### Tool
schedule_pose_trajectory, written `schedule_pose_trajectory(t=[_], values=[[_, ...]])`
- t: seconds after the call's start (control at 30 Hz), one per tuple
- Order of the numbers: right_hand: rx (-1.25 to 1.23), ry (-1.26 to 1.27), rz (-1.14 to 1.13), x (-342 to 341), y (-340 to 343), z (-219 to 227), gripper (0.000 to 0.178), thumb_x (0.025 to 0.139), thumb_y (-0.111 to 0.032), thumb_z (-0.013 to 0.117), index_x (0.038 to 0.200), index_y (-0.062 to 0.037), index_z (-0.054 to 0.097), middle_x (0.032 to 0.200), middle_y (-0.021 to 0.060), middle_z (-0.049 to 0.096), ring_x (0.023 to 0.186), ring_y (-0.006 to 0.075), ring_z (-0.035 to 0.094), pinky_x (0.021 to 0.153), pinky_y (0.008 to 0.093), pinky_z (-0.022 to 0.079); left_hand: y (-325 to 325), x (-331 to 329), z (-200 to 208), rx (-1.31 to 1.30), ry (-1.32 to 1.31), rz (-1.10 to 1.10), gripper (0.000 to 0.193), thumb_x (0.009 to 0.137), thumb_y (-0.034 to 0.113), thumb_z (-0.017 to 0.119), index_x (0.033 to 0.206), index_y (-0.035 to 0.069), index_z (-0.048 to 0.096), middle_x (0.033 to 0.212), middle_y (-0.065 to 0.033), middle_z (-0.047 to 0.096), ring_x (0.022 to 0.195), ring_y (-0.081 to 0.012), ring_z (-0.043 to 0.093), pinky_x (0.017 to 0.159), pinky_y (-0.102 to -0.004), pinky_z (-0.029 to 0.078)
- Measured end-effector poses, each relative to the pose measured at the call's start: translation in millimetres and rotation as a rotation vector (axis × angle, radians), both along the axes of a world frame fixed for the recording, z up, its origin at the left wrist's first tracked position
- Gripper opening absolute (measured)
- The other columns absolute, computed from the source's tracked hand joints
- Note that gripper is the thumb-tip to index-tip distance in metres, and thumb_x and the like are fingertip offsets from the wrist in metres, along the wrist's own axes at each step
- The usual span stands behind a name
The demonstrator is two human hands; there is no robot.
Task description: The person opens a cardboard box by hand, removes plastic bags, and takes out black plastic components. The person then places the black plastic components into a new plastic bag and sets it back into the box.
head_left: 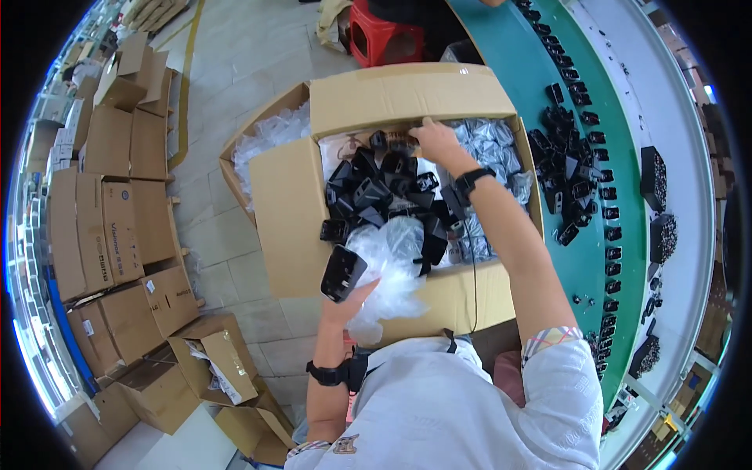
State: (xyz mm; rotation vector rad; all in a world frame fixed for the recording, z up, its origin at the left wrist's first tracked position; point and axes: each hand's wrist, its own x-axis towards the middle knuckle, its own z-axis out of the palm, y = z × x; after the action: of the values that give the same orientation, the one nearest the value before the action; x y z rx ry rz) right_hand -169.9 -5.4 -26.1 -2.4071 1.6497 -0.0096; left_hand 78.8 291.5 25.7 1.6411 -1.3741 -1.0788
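My left hand (342, 310) is closed at the near left of an open cardboard box (291, 227). It holds a black plastic housing (342, 274), hollow side up, with crumpled clear plastic bags (392, 274) bunched against the fingers. My right hand (437, 144) reaches over the box to its far inner side, fingers curled down. What the fingertips grip, if anything, is hidden. Below and left of it lies a heap of black housings (372, 188). Along the right inside of the box, bagged parts (486, 149) are packed in rows.
A green work table (576, 270) on the right carries a pile of black housings (568, 172) and a long row of them. Behind the box's left flap stands another carton (231, 164) of clear bags. Stacked cartons (117, 227) line the left; a red stool (384, 39) stands beyond.
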Motion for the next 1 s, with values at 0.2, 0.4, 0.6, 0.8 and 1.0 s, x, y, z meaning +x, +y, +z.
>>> schedule_pose_trajectory(t=[0.2, 0.4, 0.6, 0.8, 1.0], values=[[-0.124, 0.135, 0.088, 3, 14, -17, 0.017, 0.084, -0.015, 0.06, 0.098, -0.0097, 0.067, 0.102, 0.0121, 0.06, 0.097, 0.0305, 0.064, 0.076, 0.0403, 0.057, -28, -12, 21, 0.462, -0.305, -0.293, 0.047, 0.075, 0.04, 0.076, 0.104, 0.004, 0.069, 0.098, -0.0187, 0.069, 0.095, -0.0349, 0.065, 0.082, -0.0398, 0.051], [-0.331, -0.258, -0.082, -11, 37, -4, 0.012, 0.084, -0.017, 0.064, 0.085, -0.0051, 0.064, 0.09, 0.0117, 0.061, 0.085, 0.0324, 0.064, 0.069, 0.0423, 0.054, -52, -23, 46, 0.383, -0.256, -0.495, 0.047, 0.071, 0.037, 0.076, 0.102, 0.002, 0.069, 0.091, -0.0218, 0.069, 0.087, -0.0393, 0.065, 0.078, -0.0418, 0.052], [-0.057, -0.813, -0.425, -30, 104, 46, 0.02, 0.091, -0.018, 0.065, 0.093, 0.0018, 0.064, 0.079, 0.0107, 0.066, 0.069, 0.0188, 0.062, 0.063, 0.0315, 0.049, -55, -40, 63, 0.235, 0.051, -0.309, 0.043, 0.071, 0.025, 0.082, 0.095, -0.005, 0.062, 0.075, -0.0118, 0.065, 0.069, -0.0257, 0.062, 0.071, -0.0333, 0.05], [0.093, -1.147, -0.49, -35, 165, 62, 0.016, 0.096, -0.014, 0.059, 0.095, 0.0014, 0.06, 0.076, -0.0015, 0.059, 0.068, 0.0057, 0.052, 0.06, 0.022, 0.044, -52, -50, 40, -0.216, -0.075, -0.239, 0.036, 0.068, 0.014, 0.08, 0.09, -0.002, 0.057, 0.135, -0.0181, 0.048, 0.093, -0.0333, 0.062, 0.08, -0.0353, 0.05], [0.337, -0.981, -0.081, 0, 225, 122, 0.008, 0.087, -0.005, 0.065, 0.091, 0.0012, 0.065, 0.082, 0.0079, 0.066, 0.075, 0.0143, 0.062, 0.066, 0.0282, 0.05, -55, -51, 55, -0.275, 0.065, -0.48, 0.03, 0.067, 0.009, 0.078, 0.085, 0.002, 0.056, 0.123, -0.0136, 0.058, 0.09, -0.0296, 0.064, 0.08, -0.0345, 0.05]])
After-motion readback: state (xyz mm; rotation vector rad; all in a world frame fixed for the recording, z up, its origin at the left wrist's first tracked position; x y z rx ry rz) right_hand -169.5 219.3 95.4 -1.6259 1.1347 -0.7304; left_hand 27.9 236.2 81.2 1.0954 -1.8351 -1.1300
